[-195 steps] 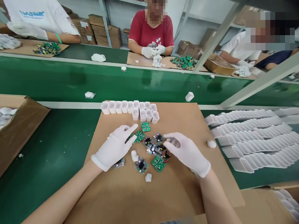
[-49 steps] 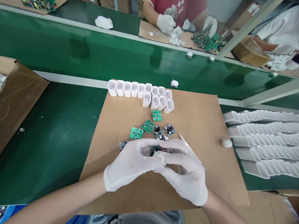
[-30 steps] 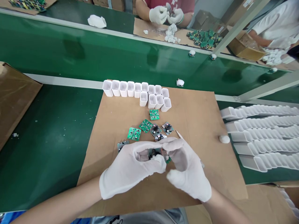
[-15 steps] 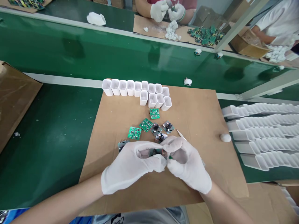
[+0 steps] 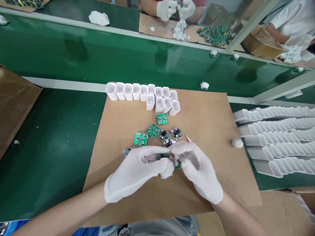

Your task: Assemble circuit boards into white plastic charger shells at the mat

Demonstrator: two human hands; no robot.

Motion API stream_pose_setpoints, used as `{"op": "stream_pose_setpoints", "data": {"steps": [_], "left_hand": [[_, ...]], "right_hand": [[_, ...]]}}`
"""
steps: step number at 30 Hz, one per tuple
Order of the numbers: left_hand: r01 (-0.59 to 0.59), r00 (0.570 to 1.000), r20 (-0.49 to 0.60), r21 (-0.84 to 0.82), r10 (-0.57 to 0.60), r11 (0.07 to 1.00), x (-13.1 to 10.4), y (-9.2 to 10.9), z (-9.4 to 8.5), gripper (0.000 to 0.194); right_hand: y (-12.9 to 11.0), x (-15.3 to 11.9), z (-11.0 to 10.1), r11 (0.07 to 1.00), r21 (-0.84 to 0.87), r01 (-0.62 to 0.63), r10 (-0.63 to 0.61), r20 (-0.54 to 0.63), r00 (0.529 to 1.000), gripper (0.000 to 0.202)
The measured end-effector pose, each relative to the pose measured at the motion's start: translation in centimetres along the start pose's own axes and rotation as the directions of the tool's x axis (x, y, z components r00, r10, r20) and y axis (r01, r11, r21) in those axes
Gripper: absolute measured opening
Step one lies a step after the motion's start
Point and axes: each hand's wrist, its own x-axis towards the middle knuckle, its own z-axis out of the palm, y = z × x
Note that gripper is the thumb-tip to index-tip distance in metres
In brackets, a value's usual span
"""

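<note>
My left hand (image 5: 140, 172), in a white glove, grips a circuit board (image 5: 171, 157) between its thumb and fingers, and the glove covers most of the board. At the right end of that board, the gloved fingers of my right hand (image 5: 199, 170) close on its edge. A small green round-edged piece (image 5: 177, 164) shows between the two hands; whether it is joined to the board I cannot tell. Just beyond my hands lie several loose circuit boards, among them a green-faced one (image 5: 141, 139) and one with its components up (image 5: 176, 132).
White plastic cases (image 5: 128, 91) stand in rows at the back of the cardboard sheet (image 5: 201, 114). More cases (image 5: 283, 142) lie in long rows at right, near a white round piece (image 5: 237, 143). A carton (image 5: 17, 105) sits at left. Across the green belt (image 5: 118, 55), co-workers' hands are busy.
My right thumb has drawn back from the board, and more of the green round-edged piece shows. The small white-topped items on the belt have shifted right.
</note>
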Motion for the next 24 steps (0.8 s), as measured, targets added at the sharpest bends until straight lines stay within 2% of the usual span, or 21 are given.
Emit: {"op": "stream_pose_setpoints", "data": {"steps": [4, 7, 10, 14, 16, 17, 19, 21, 24], "left_hand": [[0.04, 0.999, 0.029, 0.007, -0.041, 0.999, -0.4, 0.1, -0.2, 0.022], [0.055, 0.997, 0.059, -0.049, -0.052, 0.997, -0.5, 0.2, -0.2, 0.024], [0.058, 0.996, 0.08, -0.164, -0.045, 0.985, -0.5, 0.1, 0.0, 0.026], [0.081, 0.994, 0.089, -0.239, -0.062, 0.968, -0.5, 0.1, 0.0, 0.022], [0.07, 0.994, 0.105, -0.265, -0.043, 0.962, -0.5, 0.1, 0.0, 0.024], [0.061, 0.992, 0.121, -0.274, -0.029, 0.96, -0.5, 0.2, 0.0, 0.028], [0.038, 0.989, 0.146, -0.305, 0.007, 0.952, -0.4, 0.2, -0.1, 0.033], [0.033, 0.988, 0.152, -0.374, 0.026, 0.927, -0.3, 0.0, -0.1, 0.037], [0.02, 0.991, 0.126, -0.414, 0.036, 0.91, -0.3, -0.3, 0.0, 0.032]], "right_hand": [[0.4, -0.3, 0.2, 0.999, -0.034, 0.017, -0.021, -0.106, 0.994, 0.009], [1.0, -0.5, 0.5, 0.993, -0.11, 0.045, -0.062, -0.154, 0.986, 0.011], [1.1, -0.4, 0.7, 0.993, -0.116, 0.03, -0.044, -0.117, 0.992, 0.015], [0.8, -0.1, 0.5, 0.991, -0.131, 0.011, -0.024, -0.098, 0.995, 0.014], [0.5, -0.1, 0.1, 0.994, -0.108, -0.006, 0.001, -0.041, 0.999, 0.006], [0.4, -0.1, -0.1, 0.994, -0.105, -0.002, 0.003, 0.006, 1.0, 0.009], [0.2, -0.2, -0.5, 0.981, -0.181, 0.065, -0.046, 0.106, 0.993, 0.029], [0.2, -0.2, -0.6, 0.918, -0.337, 0.208, -0.164, 0.153, 0.974, 0.043], [0.3, 0.1, -0.3, 0.818, -0.473, 0.327, -0.284, 0.163, 0.945, 0.04]]}}
